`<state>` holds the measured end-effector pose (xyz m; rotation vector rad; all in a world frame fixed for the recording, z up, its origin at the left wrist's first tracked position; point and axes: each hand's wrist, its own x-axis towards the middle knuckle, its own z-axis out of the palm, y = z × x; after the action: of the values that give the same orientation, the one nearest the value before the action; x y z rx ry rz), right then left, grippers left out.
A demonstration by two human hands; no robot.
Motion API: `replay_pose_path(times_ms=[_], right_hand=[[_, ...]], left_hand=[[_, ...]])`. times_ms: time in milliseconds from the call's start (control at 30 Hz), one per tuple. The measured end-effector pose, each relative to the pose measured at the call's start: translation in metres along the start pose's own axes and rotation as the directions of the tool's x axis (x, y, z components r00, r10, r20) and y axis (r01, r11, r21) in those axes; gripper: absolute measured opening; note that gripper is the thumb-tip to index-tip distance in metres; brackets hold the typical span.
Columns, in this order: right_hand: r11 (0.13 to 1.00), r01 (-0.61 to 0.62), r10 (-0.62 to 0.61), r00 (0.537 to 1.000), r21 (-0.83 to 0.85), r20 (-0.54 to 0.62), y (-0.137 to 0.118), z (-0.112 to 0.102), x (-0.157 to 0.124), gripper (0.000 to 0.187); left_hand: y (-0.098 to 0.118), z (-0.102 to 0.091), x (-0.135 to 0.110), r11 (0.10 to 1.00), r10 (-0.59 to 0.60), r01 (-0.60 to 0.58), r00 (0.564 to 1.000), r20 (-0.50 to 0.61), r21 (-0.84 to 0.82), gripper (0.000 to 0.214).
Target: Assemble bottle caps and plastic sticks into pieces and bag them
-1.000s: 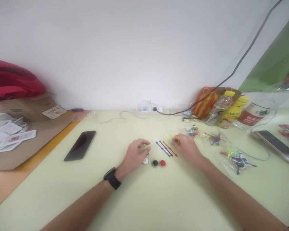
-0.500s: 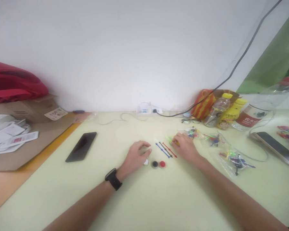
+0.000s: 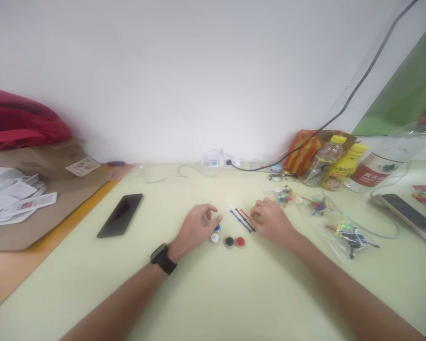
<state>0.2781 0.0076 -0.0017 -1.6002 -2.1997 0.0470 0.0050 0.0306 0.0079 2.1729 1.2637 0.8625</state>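
My left hand (image 3: 196, 227), with a black watch on its wrist, rests on the pale green table (image 3: 213, 293), its fingers loosely curled beside a small blue piece (image 3: 217, 228) and a white disc (image 3: 215, 237). A black disc (image 3: 229, 241) and a red disc (image 3: 240, 241) lie just to the right. My right hand (image 3: 274, 222) lies with curled fingers over the thin sticks: a blue stick (image 3: 239, 219) and a black stick (image 3: 244, 219) show, and a red one is partly covered. What its fingertips pinch is hidden.
A black phone (image 3: 119, 215) lies left of my hands. Clear bags of coloured parts (image 3: 344, 232) sit to the right, with another phone (image 3: 410, 217) beyond. Bottles (image 3: 323, 161), glasses (image 3: 282, 177) and a power strip (image 3: 216, 160) line the wall. Papers (image 3: 14, 201) and cardboard are at far left.
My right hand has slid left and towards me, and it covers the red stick. My left hand shifted slightly, leaving the blue piece and the white disc in view.
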Motion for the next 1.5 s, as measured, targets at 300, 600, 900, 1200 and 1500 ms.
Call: replay_pose_path(times_ms=[300, 600, 900, 1200, 1500], right_hand=[[1.000, 0.005, -0.004, 0.999, -0.026, 0.039, -0.009, 0.008, -0.002, 0.023], [0.997, 0.078, -0.077, 0.997, -0.026, 0.026, -0.033, 0.024, -0.003, 0.025], [0.932, -0.050, 0.088, 0.992, 0.360, -0.089, -0.018, 0.006, -0.003, 0.018], [0.748, -0.001, 0.118, 0.984, 0.664, -0.131, -0.028, -0.002, 0.000, 0.018], [0.630, 0.067, 0.198, 0.949, 0.774, -0.244, -0.040, -0.014, -0.003, 0.018]], left_hand=[[0.038, 0.013, -0.023, 0.848, 0.492, -0.529, 0.812, 0.314, 0.039, 0.027], [0.030, 0.018, -0.020, 0.883, 0.439, -0.466, 0.863, 0.250, 0.058, 0.023], [0.029, 0.015, -0.015, 0.952, 0.270, -0.267, 0.963, 0.006, -0.148, 0.013], [0.023, 0.017, -0.011, 0.868, -0.034, 0.011, 0.999, -0.037, -0.497, 0.022], [0.030, 0.014, -0.012, 0.739, -0.105, 0.160, 0.987, 0.123, -0.654, 0.036]])
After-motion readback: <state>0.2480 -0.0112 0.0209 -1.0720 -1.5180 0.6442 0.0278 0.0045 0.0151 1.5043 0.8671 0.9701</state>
